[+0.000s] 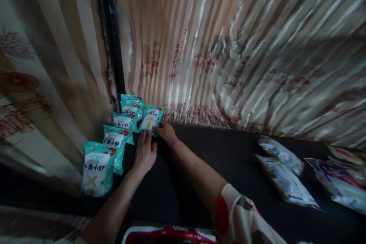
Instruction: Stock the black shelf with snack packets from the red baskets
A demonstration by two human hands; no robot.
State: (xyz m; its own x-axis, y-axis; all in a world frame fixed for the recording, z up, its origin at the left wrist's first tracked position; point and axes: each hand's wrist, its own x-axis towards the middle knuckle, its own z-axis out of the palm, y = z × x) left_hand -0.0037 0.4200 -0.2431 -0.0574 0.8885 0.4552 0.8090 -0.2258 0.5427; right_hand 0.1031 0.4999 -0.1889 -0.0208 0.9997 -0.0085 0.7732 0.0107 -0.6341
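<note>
A teal and white snack bag (150, 117) stands near the back of the black shelf, leaning slightly. My right hand (167, 132) pinches its lower right edge, with the thumb over the front. My left hand (145, 154) has its fingers stretched forward, their tips touching the bottom of the same bag. To the left, several matching bags run in a row from the back corner toward the front. The nearest of them is a large-looking upright bag (97, 169), with another bag (114, 140) right behind it.
On the right of the black shelf (217, 156) lie white and blue packets (287, 181) and red and purple packets (340, 183). A dark metal post (111, 26) rises at the back left corner. Striped sheeting (183, 45) hangs behind. A red container with a white rim (168, 229) sits at the front edge.
</note>
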